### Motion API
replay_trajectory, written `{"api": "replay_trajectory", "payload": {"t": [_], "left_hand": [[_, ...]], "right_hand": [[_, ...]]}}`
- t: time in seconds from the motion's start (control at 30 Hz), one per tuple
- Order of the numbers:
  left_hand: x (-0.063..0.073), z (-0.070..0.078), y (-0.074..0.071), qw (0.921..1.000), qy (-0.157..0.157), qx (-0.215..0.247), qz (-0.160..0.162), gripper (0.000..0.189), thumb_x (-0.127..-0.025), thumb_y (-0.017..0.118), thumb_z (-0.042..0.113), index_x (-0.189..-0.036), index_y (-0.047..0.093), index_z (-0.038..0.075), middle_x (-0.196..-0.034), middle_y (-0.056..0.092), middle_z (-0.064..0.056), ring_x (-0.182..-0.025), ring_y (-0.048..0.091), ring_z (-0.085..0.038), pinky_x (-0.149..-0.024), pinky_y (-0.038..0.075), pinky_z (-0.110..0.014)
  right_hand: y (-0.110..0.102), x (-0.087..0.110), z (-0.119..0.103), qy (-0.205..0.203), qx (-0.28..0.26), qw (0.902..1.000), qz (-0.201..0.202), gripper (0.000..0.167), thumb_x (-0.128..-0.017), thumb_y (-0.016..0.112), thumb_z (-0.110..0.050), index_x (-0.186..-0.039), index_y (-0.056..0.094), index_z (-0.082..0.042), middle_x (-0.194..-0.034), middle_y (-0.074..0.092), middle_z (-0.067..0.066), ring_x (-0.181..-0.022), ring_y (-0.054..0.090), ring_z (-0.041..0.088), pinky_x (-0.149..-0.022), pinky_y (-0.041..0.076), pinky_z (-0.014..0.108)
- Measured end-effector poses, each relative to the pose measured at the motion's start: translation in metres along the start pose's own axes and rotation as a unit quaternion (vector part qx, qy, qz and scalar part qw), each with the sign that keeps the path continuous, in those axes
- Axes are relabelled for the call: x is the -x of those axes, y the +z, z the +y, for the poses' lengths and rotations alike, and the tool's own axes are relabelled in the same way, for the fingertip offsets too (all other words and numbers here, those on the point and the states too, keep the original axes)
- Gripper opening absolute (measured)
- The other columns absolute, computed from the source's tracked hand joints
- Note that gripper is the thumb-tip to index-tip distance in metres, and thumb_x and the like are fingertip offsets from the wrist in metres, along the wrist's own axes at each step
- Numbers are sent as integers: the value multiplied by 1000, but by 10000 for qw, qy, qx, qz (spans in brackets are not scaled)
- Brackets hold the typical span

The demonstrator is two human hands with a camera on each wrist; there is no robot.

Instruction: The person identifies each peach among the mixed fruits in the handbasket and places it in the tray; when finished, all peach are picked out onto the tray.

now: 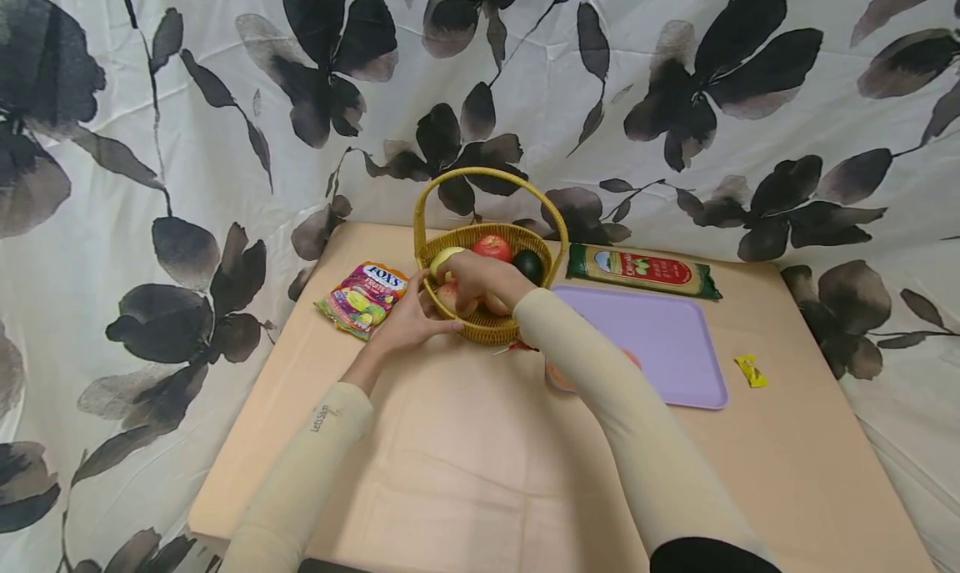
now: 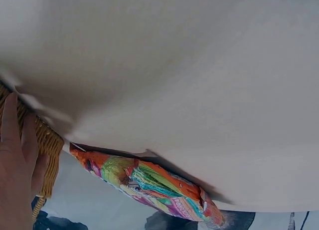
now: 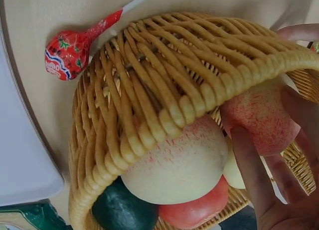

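Observation:
A yellow wicker basket (image 1: 489,334) with a tall handle stands near the back of the table. My right hand (image 1: 480,279) reaches over its rim and grips a red-speckled peach (image 3: 261,122) between thumb and fingers. Another peach (image 3: 174,165) lies beside it, along with a red round fruit (image 1: 492,246), a dark green fruit (image 1: 528,264) and a pale yellow-green fruit (image 1: 447,259). My left hand (image 1: 411,316) rests against the basket's left side, its fingers (image 2: 29,140) extended along the weave. The right forearm hides part of the basket's right front.
A Fox's candy bag (image 1: 365,299) lies left of the basket. A red-wrapped lollipop (image 3: 67,55) lies by its front. To the right are a purple tray (image 1: 667,348), a long green packet (image 1: 645,271) and a yellow-wrapped sweet (image 1: 751,371). An orange-pink thing (image 1: 558,379) is partly hidden by the sleeve.

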State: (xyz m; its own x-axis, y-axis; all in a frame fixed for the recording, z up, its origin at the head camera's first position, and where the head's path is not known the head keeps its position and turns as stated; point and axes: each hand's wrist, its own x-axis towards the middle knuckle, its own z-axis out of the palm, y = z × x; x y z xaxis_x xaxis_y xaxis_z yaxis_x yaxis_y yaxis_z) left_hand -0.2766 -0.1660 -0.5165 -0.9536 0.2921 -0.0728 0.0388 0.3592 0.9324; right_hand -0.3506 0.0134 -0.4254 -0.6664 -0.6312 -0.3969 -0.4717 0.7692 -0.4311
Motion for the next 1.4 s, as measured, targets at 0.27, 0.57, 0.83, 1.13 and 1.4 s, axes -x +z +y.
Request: {"api": "replay_trajectory", "payload": {"t": [0.27,0.57,0.83,1.13,1.4], "left_hand": [[2,7,0,9996,-128,203,-120,121,-85,89,31,-166,0,15,-173,15,-14,-155,35,-34,-123,38,-51],[1,7,1,9999,-73,126,-74,123,-83,90,33,-166,1,15,-173,17,-15,-155,35,-33,-124,37,-51],[-1,-1,3,9998,14,205,-13,125,-81,91,34,-165,1,14,-172,21,-17,-153,39,-34,-123,38,-50],[3,16,2,9989,-223,400,-126,127,-82,91,25,-165,-3,11,-171,19,-25,-155,33,-39,-127,30,-53],[7,34,1,9990,-293,249,-227,123,-85,88,17,-164,-5,4,-170,14,-31,-152,33,-48,-123,35,-57]], "right_hand": [[4,0,6,-138,-124,9996,226,65,-78,85,0,-138,63,-10,-119,63,12,-105,56,26,-64,49,26],[-7,10,8,-321,151,9978,566,64,-76,85,-5,-136,65,-10,-114,63,8,-101,54,25,-77,48,29],[-30,40,0,-418,568,9949,717,58,-79,83,-8,-134,66,-9,-102,62,7,-88,51,21,-69,44,28],[-49,105,2,-622,755,9892,1089,48,-78,82,-3,-125,71,-8,-112,68,9,-95,52,24,-74,48,32],[-39,165,28,-420,626,9898,1210,51,-76,87,-5,-124,72,-9,-117,68,13,-108,57,29,-87,57,42]]}}
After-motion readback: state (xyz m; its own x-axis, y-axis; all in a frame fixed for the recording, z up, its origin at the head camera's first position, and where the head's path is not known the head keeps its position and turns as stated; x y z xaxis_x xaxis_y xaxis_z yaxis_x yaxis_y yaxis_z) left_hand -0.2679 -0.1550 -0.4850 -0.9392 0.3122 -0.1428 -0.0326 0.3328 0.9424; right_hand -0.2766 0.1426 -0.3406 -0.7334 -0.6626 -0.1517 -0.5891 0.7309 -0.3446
